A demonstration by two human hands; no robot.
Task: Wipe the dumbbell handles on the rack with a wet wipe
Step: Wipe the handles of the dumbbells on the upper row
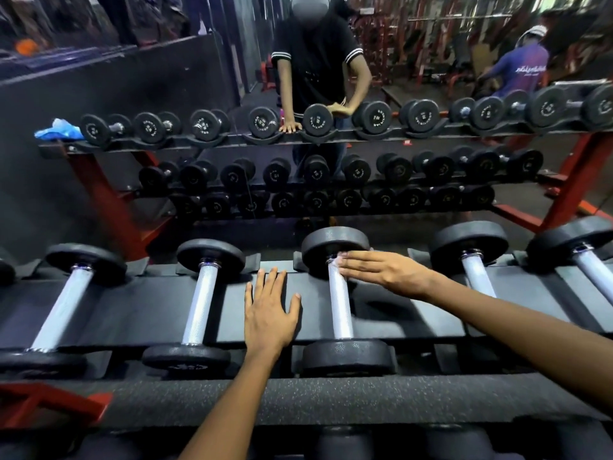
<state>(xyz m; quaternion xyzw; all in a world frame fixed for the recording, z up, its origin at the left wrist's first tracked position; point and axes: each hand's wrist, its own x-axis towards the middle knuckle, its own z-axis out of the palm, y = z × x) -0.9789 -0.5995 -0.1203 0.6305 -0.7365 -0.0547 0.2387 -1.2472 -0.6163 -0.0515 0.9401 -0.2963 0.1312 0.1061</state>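
- Right now, right hand (384, 272) stretched flat across the far end of a dumbbell handle (339, 303), fingers straight, fingertips (345, 258) touching the knurled bar just beside the far weight head (335, 244)
- Under those fingertips a pale blurred patch, maybe the wet wipe, too smeared to tell
- Just left of that handle, left hand (269, 313) lying palm down on the black rack (159, 313), fingers spread and straight, gripping nothing
- Further left of the resting hand, two more dumbbells with bright handles (201, 303); right of the reaching hand, another two, the last cut off by the frame edge
- Near heads of the row partly hidden behind the front rail of the rack; lower tier at the bottom edge dark and hard to make out
- Beyond both hands, mirror (166, 78) showing the rack's tiers and the person leaning over them; blue crumpled thing (58, 129) at the reflected rack's left end, not identifiable
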